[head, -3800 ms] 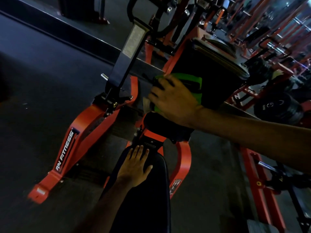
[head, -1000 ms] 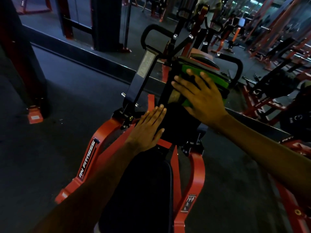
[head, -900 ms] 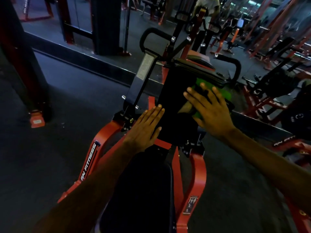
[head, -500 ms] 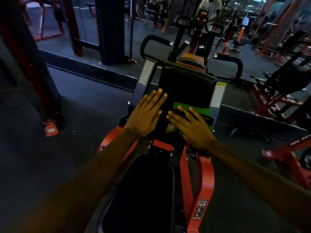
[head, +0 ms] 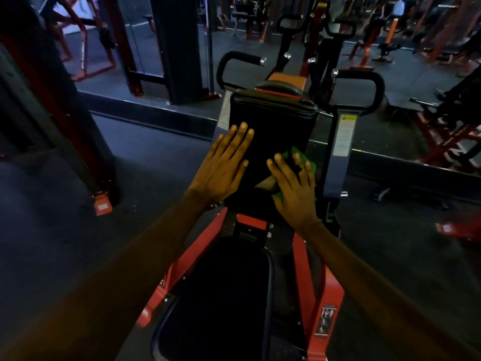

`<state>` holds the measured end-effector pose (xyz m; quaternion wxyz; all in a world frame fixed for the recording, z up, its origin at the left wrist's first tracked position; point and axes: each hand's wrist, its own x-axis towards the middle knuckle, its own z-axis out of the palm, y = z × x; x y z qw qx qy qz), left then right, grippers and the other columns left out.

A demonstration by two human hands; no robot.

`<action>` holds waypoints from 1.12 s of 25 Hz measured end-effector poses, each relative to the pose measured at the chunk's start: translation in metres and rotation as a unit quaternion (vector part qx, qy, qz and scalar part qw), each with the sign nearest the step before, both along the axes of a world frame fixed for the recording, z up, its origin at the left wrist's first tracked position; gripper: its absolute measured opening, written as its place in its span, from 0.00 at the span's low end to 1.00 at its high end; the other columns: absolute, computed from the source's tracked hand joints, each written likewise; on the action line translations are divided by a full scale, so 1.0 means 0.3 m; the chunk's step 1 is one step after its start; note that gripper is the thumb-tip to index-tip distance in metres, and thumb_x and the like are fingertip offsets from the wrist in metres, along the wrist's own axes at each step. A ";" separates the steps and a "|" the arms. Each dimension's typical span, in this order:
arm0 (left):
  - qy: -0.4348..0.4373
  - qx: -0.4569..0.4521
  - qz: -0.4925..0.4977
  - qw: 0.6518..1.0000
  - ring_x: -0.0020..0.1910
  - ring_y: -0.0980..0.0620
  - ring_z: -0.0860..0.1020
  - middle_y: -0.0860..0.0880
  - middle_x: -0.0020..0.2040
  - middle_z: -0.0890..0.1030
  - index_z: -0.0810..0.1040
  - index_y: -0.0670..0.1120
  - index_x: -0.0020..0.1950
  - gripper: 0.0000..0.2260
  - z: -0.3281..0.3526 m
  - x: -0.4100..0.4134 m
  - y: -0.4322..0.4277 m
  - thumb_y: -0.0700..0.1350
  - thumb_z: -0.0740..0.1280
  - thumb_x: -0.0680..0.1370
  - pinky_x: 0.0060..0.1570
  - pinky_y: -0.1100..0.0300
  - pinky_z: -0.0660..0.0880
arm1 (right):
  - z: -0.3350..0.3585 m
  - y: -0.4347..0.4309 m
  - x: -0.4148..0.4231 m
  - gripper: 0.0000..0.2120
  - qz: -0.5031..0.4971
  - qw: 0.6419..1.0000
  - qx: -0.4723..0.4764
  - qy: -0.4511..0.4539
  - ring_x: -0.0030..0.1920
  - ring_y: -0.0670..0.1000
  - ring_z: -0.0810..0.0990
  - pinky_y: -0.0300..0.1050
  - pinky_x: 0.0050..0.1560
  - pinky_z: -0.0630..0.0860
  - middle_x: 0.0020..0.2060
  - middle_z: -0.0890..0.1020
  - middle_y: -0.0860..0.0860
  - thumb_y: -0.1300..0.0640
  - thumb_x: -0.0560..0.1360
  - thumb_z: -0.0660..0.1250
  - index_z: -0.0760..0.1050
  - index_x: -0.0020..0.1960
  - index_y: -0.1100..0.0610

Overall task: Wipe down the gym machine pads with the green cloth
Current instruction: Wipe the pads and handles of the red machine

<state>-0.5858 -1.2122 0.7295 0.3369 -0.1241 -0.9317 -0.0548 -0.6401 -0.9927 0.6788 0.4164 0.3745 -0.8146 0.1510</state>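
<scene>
The machine's upright black chest pad (head: 273, 126) stands in the middle of the head view, with the black seat pad (head: 221, 295) below it, nearer to me. My right hand (head: 294, 188) presses the green cloth (head: 303, 158) flat against the pad's lower right part; only the cloth's edges show around my fingers. My left hand (head: 223, 165) lies flat on the pad's left edge, fingers spread, holding nothing.
The machine's red frame (head: 307, 282) runs along both sides of the seat. Two black looped handles (head: 364, 76) rise behind the pad. A dark pillar with a red foot (head: 102, 204) stands at left. Other red gym machines (head: 447, 131) fill the right and the background.
My right hand has drawn the green cloth down the chest pad from its top to its lower right. My left hand has shifted up along the pad's left edge.
</scene>
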 end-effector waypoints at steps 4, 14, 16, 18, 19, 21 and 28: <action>0.005 -0.003 0.015 1.000 0.82 0.46 0.50 0.43 0.82 0.53 0.53 0.42 0.82 0.27 0.007 0.013 0.007 0.46 0.57 0.85 0.80 0.50 0.46 | -0.124 0.014 0.019 0.48 0.034 0.999 0.007 -0.040 0.80 0.54 0.51 0.59 0.79 0.49 0.78 0.61 0.47 0.63 0.67 0.72 0.54 0.81 0.45; 0.000 -0.059 0.055 0.997 0.81 0.42 0.47 0.40 0.82 0.51 0.50 0.43 0.82 0.30 0.030 -0.026 0.049 0.54 0.56 0.85 0.79 0.52 0.42 | 0.020 -0.040 0.011 0.33 0.048 0.967 -0.209 -0.139 0.79 0.56 0.56 0.62 0.77 0.56 0.77 0.64 0.53 0.54 0.76 0.72 0.63 0.77 0.55; -0.003 -0.056 0.058 0.997 0.81 0.41 0.47 0.39 0.82 0.51 0.50 0.43 0.82 0.31 0.024 -0.025 0.057 0.55 0.57 0.85 0.79 0.51 0.43 | -0.090 -0.030 0.025 0.35 0.032 0.971 -0.178 -0.156 0.77 0.62 0.61 0.66 0.75 0.57 0.78 0.63 0.53 0.53 0.76 0.71 0.59 0.79 0.53; -0.003 -0.058 0.060 0.997 0.81 0.41 0.48 0.39 0.82 0.51 0.51 0.43 0.82 0.31 0.029 -0.023 0.057 0.56 0.57 0.85 0.79 0.49 0.45 | -0.199 -0.007 0.055 0.34 0.021 0.977 -0.137 -0.165 0.77 0.62 0.60 0.65 0.76 0.56 0.77 0.63 0.52 0.52 0.77 0.68 0.57 0.79 0.51; -0.004 -0.061 0.058 0.996 0.81 0.41 0.49 0.39 0.82 0.52 0.51 0.43 0.82 0.31 0.034 -0.022 0.053 0.57 0.57 0.84 0.79 0.48 0.46 | -0.237 0.003 0.073 0.33 0.020 0.979 -0.120 -0.165 0.77 0.60 0.59 0.62 0.77 0.53 0.77 0.62 0.51 0.51 0.78 0.66 0.57 0.79 0.50; 0.000 -0.067 0.058 0.996 0.81 0.41 0.49 0.39 0.82 0.52 0.52 0.43 0.82 0.31 0.039 -0.019 0.047 0.57 0.58 0.84 0.79 0.47 0.47 | -0.283 0.007 0.107 0.32 0.018 0.983 -0.085 -0.161 0.76 0.58 0.57 0.54 0.80 0.44 0.77 0.61 0.49 0.53 0.77 0.64 0.58 0.78 0.51; 0.010 -0.089 0.054 0.995 0.81 0.41 0.50 0.38 0.81 0.53 0.52 0.43 0.82 0.32 0.033 -0.038 0.025 0.57 0.58 0.84 0.79 0.48 0.46 | -0.338 -0.067 0.142 0.33 -0.048 0.986 0.148 -0.055 0.78 0.56 0.58 0.56 0.77 0.47 0.78 0.61 0.45 0.57 0.74 0.61 0.62 0.79 0.52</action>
